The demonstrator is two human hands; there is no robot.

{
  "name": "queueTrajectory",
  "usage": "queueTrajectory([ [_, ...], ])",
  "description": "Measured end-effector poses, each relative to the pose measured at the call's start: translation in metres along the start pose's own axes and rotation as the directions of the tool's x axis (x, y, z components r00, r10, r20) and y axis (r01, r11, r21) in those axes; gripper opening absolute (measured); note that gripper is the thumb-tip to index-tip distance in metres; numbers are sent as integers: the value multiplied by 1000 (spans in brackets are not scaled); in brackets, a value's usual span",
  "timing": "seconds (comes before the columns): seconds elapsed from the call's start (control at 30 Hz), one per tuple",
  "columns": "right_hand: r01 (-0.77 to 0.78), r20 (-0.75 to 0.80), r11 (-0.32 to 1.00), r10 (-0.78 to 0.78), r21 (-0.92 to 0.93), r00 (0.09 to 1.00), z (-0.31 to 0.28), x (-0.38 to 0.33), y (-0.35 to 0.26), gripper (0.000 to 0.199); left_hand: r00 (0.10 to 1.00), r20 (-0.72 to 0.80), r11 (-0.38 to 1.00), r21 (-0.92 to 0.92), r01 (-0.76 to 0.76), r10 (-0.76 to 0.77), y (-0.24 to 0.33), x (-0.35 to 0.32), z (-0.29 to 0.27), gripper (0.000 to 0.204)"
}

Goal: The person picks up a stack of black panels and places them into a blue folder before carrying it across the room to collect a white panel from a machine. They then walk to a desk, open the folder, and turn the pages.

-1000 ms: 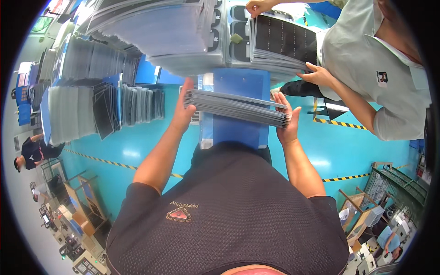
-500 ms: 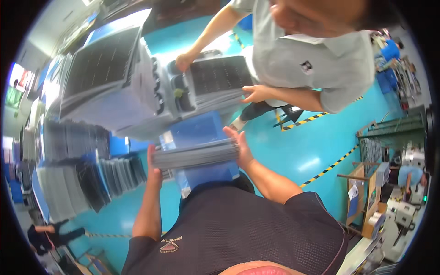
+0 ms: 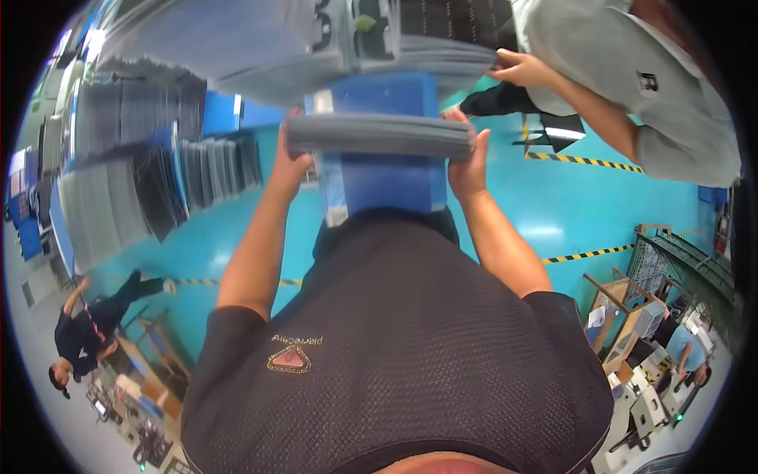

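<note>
I hold a stack of thin grey sheets (image 3: 379,136) flat in front of my chest, one hand at each end. My left hand (image 3: 290,162) grips the stack's left end and my right hand (image 3: 467,162) grips its right end. Under the stack stands a blue box (image 3: 384,180). Just beyond it lies a larger pile of grey sheets on a grey machine table (image 3: 260,47). A co-worker in a grey shirt (image 3: 632,87) stands at the upper right, with a hand (image 3: 517,69) on that pile's edge.
Racks of grey and black panels (image 3: 150,182) line the left side. The teal floor (image 3: 600,205) carries yellow-black striped tape (image 3: 584,254). Another person in dark clothes (image 3: 87,332) is at the lower left. Wooden frames and equipment (image 3: 632,316) stand at the lower right.
The view has swung back toward the left. The stack stays gripped at both ends and now sits level and closer to the larger pile. The co-worker's hand stays on the pile's edge.
</note>
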State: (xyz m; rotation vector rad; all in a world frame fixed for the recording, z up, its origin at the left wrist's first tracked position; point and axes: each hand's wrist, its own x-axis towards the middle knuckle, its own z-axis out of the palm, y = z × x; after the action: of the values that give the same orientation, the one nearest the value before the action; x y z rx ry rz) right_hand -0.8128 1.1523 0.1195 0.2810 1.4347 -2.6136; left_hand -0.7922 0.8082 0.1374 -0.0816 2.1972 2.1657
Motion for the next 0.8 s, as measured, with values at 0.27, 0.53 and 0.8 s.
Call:
queueTrajectory([
  [0.27, 3, 33, 1000, -4, 25, 999, -1, -6, 2, 86, 987, -3, 985, 71, 161, -161, -6, 7, -14, 101],
  [0.53, 33, -100, 991, -20, 132, 995, 4, -1, 11, 62, 945, -82, 949, 3, 317, -315, -23, -1, 2, 97],
  [0.8, -123, 95, 992, 120, 25, 988, -4, -9, -11, 91, 986, -69, 985, 78, 157, -151, -7, -22, 15, 109],
])
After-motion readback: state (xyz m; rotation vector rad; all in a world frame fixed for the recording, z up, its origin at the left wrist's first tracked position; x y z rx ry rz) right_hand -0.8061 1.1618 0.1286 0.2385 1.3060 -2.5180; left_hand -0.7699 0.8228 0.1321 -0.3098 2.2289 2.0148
